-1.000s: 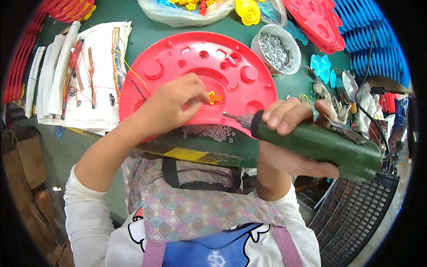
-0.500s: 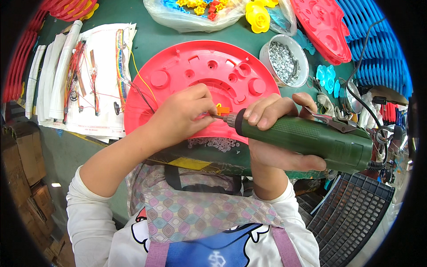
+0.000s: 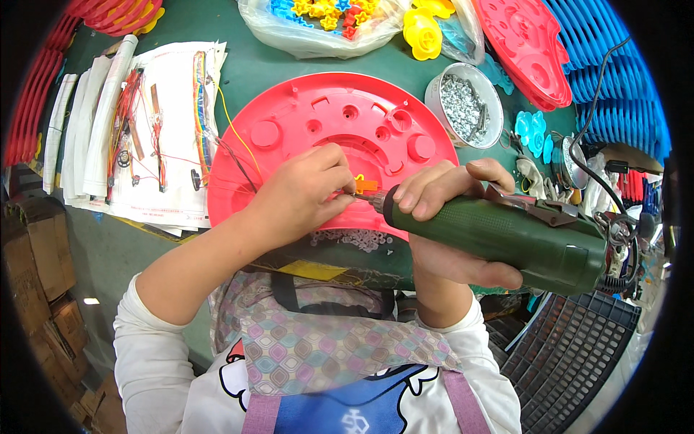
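Right hand (image 3: 436, 191) is wrapped firmly round a green power screwdriver (image 3: 506, 242), which lies almost level with its bit pointing left, toward the left hand (image 3: 312, 186). Thumb and fingers of the left hand are drawn together at the bit's tip — whether something small is pinched between them, I cannot tell. Both hands are over the near part of a red plastic shell (image 3: 341, 91), a broad curved piece with round bosses and holes, lying on the green counter (image 3: 249, 69). Just beyond the bit, a small orange piece (image 3: 369, 185) sits within the shell, touching or very near a little yellow part (image 3: 359, 178). Along the shell's near edge lies a scatter of clear little rings (image 3: 354, 239). Beside the shell's far right edge stands a white tub (image 3: 435, 103) of metal screws (image 3: 461, 107), and behind the shell an open plastic bag (image 3: 311, 45) holds blue, yellow and red star-shaped pieces (image 3: 329, 13). To the left, white sheets (image 3: 170, 79) are spread out with wired parts on them; a yellow wire (image 3: 233, 132) runs from that side to the shell. Blue plastic pieces (image 3: 614, 87) are stacked at the far right.
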Action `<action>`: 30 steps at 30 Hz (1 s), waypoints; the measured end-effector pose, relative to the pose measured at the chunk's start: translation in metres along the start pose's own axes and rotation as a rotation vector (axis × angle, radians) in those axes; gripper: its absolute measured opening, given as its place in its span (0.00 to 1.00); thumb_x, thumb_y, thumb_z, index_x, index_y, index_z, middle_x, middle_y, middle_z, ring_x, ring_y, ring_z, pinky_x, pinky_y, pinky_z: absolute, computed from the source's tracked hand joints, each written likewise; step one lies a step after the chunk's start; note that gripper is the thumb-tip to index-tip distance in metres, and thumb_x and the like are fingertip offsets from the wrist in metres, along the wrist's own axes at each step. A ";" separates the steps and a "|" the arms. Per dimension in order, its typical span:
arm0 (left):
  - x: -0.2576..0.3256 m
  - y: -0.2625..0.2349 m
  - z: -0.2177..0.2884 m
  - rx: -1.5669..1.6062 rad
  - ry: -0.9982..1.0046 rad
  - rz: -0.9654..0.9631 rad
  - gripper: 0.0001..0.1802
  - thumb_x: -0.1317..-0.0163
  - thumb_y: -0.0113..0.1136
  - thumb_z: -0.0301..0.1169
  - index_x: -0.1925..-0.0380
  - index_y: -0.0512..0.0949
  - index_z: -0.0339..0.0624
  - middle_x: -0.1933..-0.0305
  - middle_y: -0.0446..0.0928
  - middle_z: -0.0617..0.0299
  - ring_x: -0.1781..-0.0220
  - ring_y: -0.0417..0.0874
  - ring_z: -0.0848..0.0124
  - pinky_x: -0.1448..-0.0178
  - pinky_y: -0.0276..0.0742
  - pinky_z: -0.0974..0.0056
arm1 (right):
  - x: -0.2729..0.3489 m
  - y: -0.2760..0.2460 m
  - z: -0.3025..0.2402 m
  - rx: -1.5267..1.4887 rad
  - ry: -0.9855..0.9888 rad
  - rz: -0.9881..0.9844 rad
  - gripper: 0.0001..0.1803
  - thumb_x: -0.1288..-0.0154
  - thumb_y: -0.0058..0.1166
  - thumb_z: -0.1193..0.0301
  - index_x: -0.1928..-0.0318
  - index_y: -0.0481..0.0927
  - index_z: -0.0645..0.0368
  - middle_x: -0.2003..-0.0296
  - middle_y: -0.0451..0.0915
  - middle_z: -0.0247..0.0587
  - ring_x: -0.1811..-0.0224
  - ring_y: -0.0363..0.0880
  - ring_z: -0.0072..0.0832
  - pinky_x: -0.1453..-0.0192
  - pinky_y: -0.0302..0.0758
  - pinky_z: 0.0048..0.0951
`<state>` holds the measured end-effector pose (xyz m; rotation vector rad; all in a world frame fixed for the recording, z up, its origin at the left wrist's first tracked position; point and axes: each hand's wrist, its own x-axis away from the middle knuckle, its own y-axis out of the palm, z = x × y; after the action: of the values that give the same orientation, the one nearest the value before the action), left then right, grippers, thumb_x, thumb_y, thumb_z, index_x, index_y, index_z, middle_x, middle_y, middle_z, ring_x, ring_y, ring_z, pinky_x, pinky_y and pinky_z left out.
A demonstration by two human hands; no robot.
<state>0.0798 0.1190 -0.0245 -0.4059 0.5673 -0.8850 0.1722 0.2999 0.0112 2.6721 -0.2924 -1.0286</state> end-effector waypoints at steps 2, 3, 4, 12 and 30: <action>0.000 -0.001 0.000 -0.002 0.027 -0.004 0.10 0.46 0.72 0.21 0.66 0.80 0.38 0.60 0.77 0.57 0.58 0.83 0.59 0.56 0.80 0.58 | -0.001 0.002 0.000 -0.020 0.015 -0.007 0.65 0.51 0.49 0.17 0.36 0.65 0.67 0.71 0.80 0.46 0.69 0.82 0.37 0.61 0.84 0.38; 0.000 -0.002 -0.001 -0.004 0.040 -0.006 0.10 0.46 0.72 0.21 0.66 0.80 0.38 0.60 0.77 0.57 0.58 0.83 0.59 0.55 0.80 0.58 | -0.002 0.002 -0.001 -0.024 0.024 -0.016 0.65 0.52 0.51 0.17 0.36 0.65 0.67 0.71 0.81 0.46 0.69 0.83 0.37 0.60 0.84 0.38; 0.001 -0.003 -0.001 0.024 0.019 -0.015 0.10 0.46 0.72 0.22 0.66 0.80 0.38 0.60 0.77 0.57 0.58 0.83 0.59 0.55 0.80 0.58 | -0.001 0.002 -0.001 -0.029 0.033 -0.022 0.66 0.53 0.52 0.17 0.37 0.65 0.68 0.70 0.81 0.46 0.68 0.84 0.37 0.59 0.85 0.37; 0.006 -0.001 0.001 -0.058 0.010 0.035 0.06 0.43 0.65 0.22 0.68 0.76 0.35 0.62 0.73 0.54 0.59 0.79 0.55 0.55 0.79 0.55 | 0.001 0.001 0.000 0.088 0.064 -0.038 0.62 0.45 0.48 0.19 0.34 0.64 0.66 0.70 0.79 0.47 0.69 0.80 0.38 0.60 0.82 0.40; 0.005 0.008 -0.007 -0.170 0.056 0.043 0.07 0.43 0.64 0.25 0.69 0.75 0.37 0.64 0.73 0.54 0.59 0.78 0.54 0.53 0.79 0.53 | -0.003 0.008 0.018 0.184 0.077 -0.104 0.66 0.48 0.45 0.16 0.36 0.63 0.69 0.73 0.79 0.46 0.72 0.81 0.37 0.64 0.83 0.38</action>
<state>0.0830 0.1189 -0.0358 -0.5217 0.7032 -0.8120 0.1570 0.2903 0.0031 2.9115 -0.2457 -0.9683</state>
